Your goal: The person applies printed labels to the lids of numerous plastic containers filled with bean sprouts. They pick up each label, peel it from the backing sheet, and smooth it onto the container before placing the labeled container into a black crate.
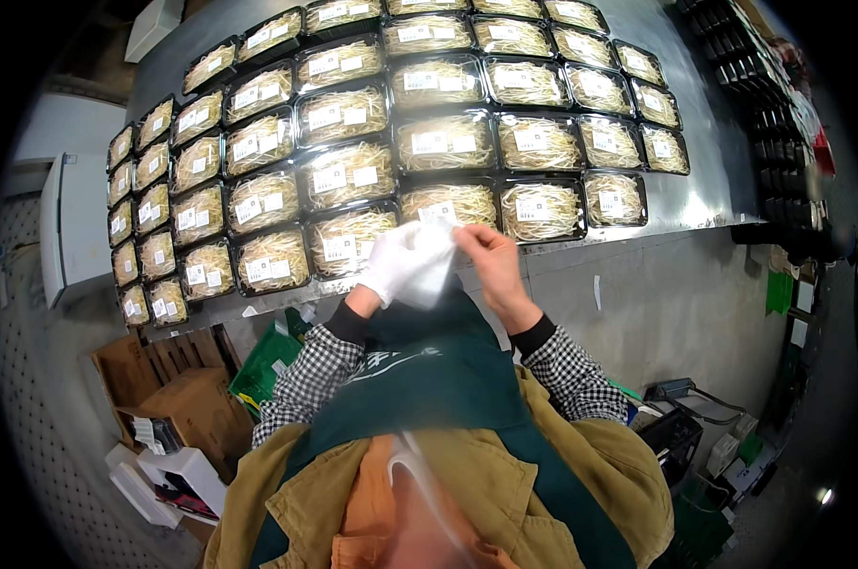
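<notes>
My left hand (391,262), in a white glove, holds a whitish translucent strip of label backing paper (436,281) close to the table's near edge. My right hand (496,267) is bare, its thumb and forefinger pinching the upper right edge of that strip. A white printed label (437,213) shows at the strip's top, in front of a black plastic tray of bean sprouts (471,198). Another tray of bean sprouts (343,245), bearing white labels, lies just left of my gloved hand. To the right of my bare hand sits a similar labelled tray (542,210).
Rows of labelled sprout trays (340,114) cover much of the metal table (699,167). Stacked black trays (763,135) stand at the far right. Below the table's left side are a green crate (261,363) and cardboard boxes (194,409). A white cabinet (91,220) stands left.
</notes>
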Motion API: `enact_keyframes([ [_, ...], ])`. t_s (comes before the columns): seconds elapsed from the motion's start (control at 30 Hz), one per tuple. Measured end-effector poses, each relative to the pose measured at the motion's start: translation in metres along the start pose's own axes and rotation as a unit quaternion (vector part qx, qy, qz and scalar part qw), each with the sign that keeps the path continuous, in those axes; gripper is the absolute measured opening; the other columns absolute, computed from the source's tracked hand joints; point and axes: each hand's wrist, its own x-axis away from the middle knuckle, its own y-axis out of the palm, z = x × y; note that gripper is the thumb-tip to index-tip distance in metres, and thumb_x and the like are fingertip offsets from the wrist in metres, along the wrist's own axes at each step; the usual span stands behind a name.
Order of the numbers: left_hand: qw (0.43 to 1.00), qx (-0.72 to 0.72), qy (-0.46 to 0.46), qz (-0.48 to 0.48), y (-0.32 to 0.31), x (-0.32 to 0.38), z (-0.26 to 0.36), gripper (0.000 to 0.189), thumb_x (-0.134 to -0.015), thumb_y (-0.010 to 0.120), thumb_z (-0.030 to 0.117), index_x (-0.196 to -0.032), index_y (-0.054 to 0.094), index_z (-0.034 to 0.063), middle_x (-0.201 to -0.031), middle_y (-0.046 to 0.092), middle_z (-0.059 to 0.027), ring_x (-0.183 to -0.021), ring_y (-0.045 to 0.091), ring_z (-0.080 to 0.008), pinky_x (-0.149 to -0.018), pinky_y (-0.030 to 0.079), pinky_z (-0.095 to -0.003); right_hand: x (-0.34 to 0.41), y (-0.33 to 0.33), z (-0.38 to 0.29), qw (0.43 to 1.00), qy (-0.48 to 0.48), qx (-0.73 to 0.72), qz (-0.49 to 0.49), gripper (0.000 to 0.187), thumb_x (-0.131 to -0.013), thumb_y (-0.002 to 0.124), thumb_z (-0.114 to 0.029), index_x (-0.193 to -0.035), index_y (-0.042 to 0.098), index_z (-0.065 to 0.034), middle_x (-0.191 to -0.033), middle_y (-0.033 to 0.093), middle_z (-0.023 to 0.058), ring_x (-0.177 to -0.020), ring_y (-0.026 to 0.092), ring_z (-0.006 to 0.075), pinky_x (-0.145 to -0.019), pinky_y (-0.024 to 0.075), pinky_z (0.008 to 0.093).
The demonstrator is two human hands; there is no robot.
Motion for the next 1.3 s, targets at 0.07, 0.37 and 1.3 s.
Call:
enact_keyframes([
  [0.07,0.997,-0.008,-0.046,-0.069,-0.001,0.017,0.006,0.02,-0.085,0.072,0.018,-0.096,0.069,0.0014,-0.083,0.069,-0.0019,-0.072,0.061,-0.0055,-0.064,0.05,-0.0223,-0.018,-0.033,0.014,0.994,-0.065,0.027,0.081,0.013,-0.091,0.064,-0.012,-0.087,0.067,-0.0003,-0.082,0.064,-0.0031,-0.073,0.053,0.0033,-0.064,0.0417,0.0196],
  [0.37,0.986,0.142,0.039,-0.077,-0.012,0.087,0.011,0.027,-0.094,0.056,0.007,-0.121,0.058,0.0007,-0.099,0.065,-0.0021,-0.086,0.059,-0.0072,-0.078,0.047,-0.0209,-0.051,-0.046,0.078,0.675,-0.339,0.6,0.264,0.034,-0.08,0.071,-0.033,-0.098,0.06,-0.0067,-0.088,0.054,0.0066,-0.094,0.05,0.0262,-0.083,0.0352,0.0418],
  [1.3,0.996,0.011,0.026,-0.087,0.146,0.006,0.045,0.027,-0.093,0.056,0.017,-0.114,0.064,0.0015,-0.104,0.066,-0.0027,-0.091,0.058,-0.0081,-0.083,0.047,-0.0229,-0.064,-0.224,0.023,0.686,-0.34,0.601,0.23,0.024,-0.079,0.069,-0.031,-0.091,0.063,-0.0114,-0.093,0.057,0.0068,-0.099,0.05,0.0271,-0.09,0.0335,0.045],
])
